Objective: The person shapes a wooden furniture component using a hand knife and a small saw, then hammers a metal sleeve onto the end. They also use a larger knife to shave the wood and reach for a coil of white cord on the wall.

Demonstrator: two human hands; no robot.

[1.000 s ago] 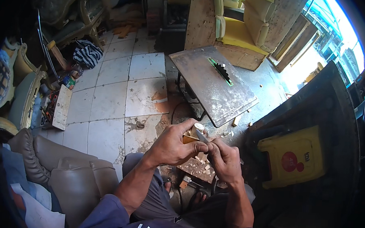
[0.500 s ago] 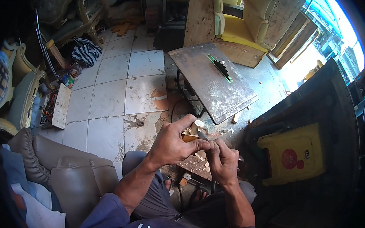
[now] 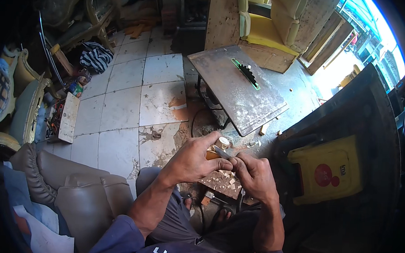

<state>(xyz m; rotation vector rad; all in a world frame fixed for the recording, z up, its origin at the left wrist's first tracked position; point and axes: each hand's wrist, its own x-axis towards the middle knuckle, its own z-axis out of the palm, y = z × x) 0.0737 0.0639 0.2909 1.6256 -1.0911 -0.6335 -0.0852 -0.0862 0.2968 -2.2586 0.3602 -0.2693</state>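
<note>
My left hand [image 3: 190,158] is closed round a piece of wood [image 3: 223,141] whose pale, rounded end sticks up past the index finger. An orange-brown part of it shows below, and my palm hides the rest. In my right hand [image 3: 257,177] is a knife [image 3: 221,152], its pointed blade lying across the wood just under the pale end. My left thumb reaches over to the blade, touching or nearly touching my right fingertips. The knife's handle is mostly covered by my fingers. Wood chips lie on a board [image 3: 209,181] below my hands.
A table saw [image 3: 258,102] with a toothed blade [image 3: 247,74] stands ahead. On the right is a yellow plastic stool [image 3: 351,178] by a dark panel. Brown cushions [image 3: 88,198] lie left, and a tool box [image 3: 68,118] sits farther off. A yellow armchair [image 3: 269,39] is behind the saw.
The knife blade has swung to point more up and left across the wood. My right hand has turned and shifted slightly right, and more chips on the board show.
</note>
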